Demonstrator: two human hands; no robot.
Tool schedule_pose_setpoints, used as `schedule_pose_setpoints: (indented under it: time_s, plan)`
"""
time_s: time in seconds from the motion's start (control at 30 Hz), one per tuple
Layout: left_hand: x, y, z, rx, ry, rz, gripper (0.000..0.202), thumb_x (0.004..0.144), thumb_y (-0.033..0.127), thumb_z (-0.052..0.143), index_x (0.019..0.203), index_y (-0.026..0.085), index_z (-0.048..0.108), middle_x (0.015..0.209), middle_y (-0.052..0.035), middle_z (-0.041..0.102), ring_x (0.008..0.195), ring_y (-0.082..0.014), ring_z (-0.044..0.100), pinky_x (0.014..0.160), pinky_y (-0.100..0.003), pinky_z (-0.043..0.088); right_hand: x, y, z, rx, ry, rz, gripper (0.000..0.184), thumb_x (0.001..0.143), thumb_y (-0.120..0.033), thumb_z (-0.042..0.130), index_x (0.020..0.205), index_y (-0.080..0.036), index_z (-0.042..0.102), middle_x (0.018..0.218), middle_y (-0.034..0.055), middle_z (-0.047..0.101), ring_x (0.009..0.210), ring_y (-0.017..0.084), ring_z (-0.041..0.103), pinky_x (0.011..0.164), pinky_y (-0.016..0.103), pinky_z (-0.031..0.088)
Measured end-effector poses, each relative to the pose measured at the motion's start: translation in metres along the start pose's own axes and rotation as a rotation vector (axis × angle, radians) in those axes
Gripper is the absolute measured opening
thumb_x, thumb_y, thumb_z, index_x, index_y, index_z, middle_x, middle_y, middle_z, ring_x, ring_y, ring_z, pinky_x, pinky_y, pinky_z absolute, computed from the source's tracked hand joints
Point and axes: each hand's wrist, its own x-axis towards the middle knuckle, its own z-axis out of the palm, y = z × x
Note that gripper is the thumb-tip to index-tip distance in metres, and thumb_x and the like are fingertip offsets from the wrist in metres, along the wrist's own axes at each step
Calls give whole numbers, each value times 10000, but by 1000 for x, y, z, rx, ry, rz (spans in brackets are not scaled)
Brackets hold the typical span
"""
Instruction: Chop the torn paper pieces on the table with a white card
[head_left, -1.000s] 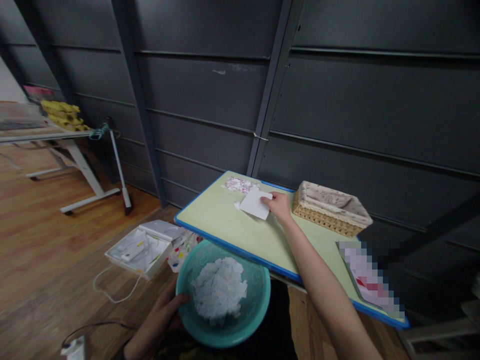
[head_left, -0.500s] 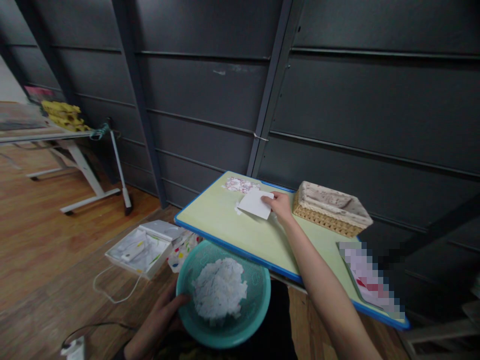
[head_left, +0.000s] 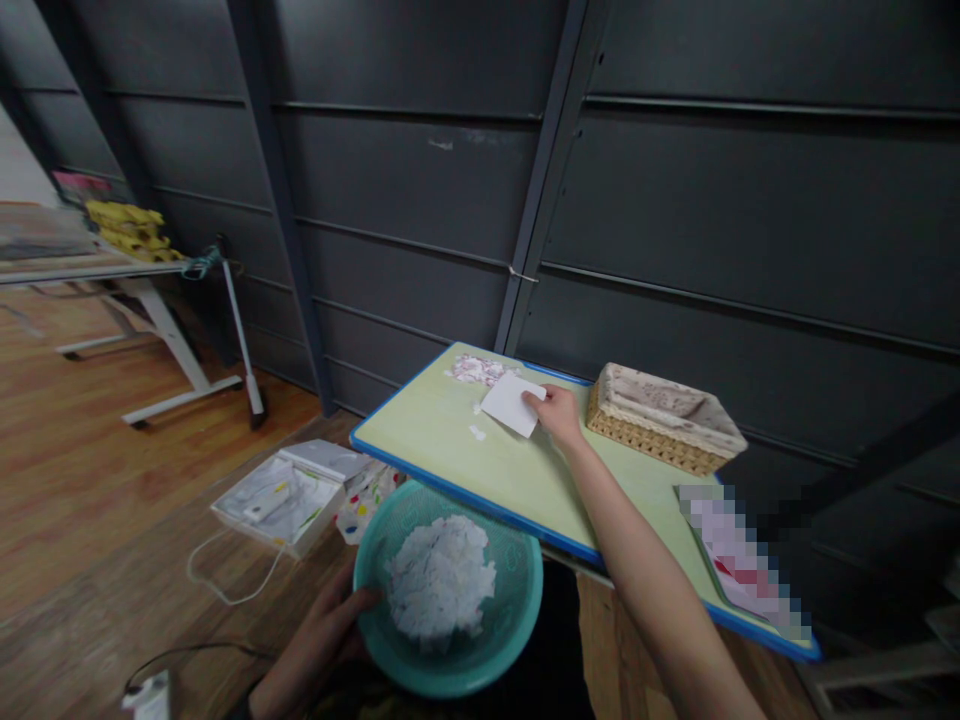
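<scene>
R hand (head_left: 553, 412) — fingers pinched on wht card (head_left: 511, 404), scraps (head_left: 478, 369) beyond tips; L hand (head_left: 341, 615) — fingers clamped on grn basket (head_left: 519, 590).

Your table (head_left: 420, 440) is pale yellow-green with a blue edge, and your card (head_left: 511, 402) is plain white. You see a teal basin (head_left: 517, 590), white paper scraps (head_left: 442, 575), and a tan basket (head_left: 652, 442) whose pale lining (head_left: 660, 390) carries a darker print.
</scene>
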Motion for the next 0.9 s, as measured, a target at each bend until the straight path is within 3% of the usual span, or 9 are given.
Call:
schedule_pose_setpoints:
  time_s: [0.1,0.23,0.43,0.57,0.7,0.8,0.9]
  plan:
    - [0,0,0,-25,11,4,901,613,241,789,1410,205,370,1015,-84,770,848,-298,722,650,-359,589,-1,-3,-2,-61,1,-6,294,657,-405,561,727,-139,667,656,51,643,592,170,544,521,245,351]
    - [3,-3,-4,-25,-30,-8,936,634,287,778,1441,234,308,1029,-73,769,835,-325,721,622,-390,585,-4,-13,-10,-175,35,-21,240,670,-354,550,692,-146,666,620,49,634,575,172,548,524,249,337]
    - [2,-2,-4,-1,-69,2,953,661,276,754,1466,258,244,1061,-35,767,875,-331,713,569,-340,581,-10,-23,-10,-269,38,-105,247,700,-347,530,704,-145,672,646,61,648,587,166,540,553,252,334]
    - [-7,5,3,36,-38,10,988,663,283,749,1481,287,195,1125,-23,745,923,-347,701,587,-352,593,-10,-23,-9,-260,29,-131,267,713,-352,513,712,-140,676,654,66,654,586,166,539,554,252,338]
    - [-9,7,3,16,-65,12,1048,647,257,764,1493,241,146,1110,-29,752,962,-338,691,658,-348,596,-8,-22,-14,-254,30,-98,261,689,-347,530,714,-136,682,649,65,657,592,171,550,544,250,340]
    - [-5,4,-1,8,-60,37,1037,639,255,773,1489,201,180,1070,-37,766,985,-317,685,699,-316,586,-6,-22,-18,-236,18,-70,243,661,-333,543,696,-133,676,612,53,636,563,164,542,519,245,334]
    - [-5,4,-2,31,-56,28,971,644,297,768,1467,204,261,1081,-69,759,912,-327,707,634,-340,586,-4,-21,-22,-179,-37,-34,225,628,-323,560,672,-128,663,567,37,603,514,151,516,481,240,319]
